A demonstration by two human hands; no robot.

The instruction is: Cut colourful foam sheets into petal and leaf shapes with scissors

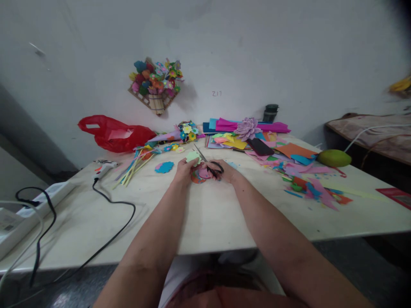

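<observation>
Leftmost, a white power strip (53, 200) lies along the edge of the desk (212, 222), and just to its right a black cable (120, 203) runs from a small white switched device (104, 170) and loops down past the front edge. Behind these sits a crumpled red plastic bag (120, 136), with a bundle of thin pale yellow and purple strips (136, 169) in front of it. Above, on the wall, hangs a woven ornament full of colourful flowers (156, 87). A blue scalloped paper piece (165, 167) lies flat on the desk near the left hand (184, 170), whose grip is closed on a pale green paper piece (192, 157) over the middle of the desk. Orange and pink round pieces (198, 177) show just below, between the hands. The right hand (227, 172) has its grip wrapped around the black handles of a pair of scissors (201, 154) — the tip points away and leftward, just beside the green piece; whether the blades are touching it I cannot tell. Beyond the right hand lie a large purple flower (248, 129) on stacked coloured sheets, a flat black object (260, 146), a spread of paper scraps (316, 190) and — farthest right on the desk's back part — a yellowish-green oval object (335, 158).
</observation>
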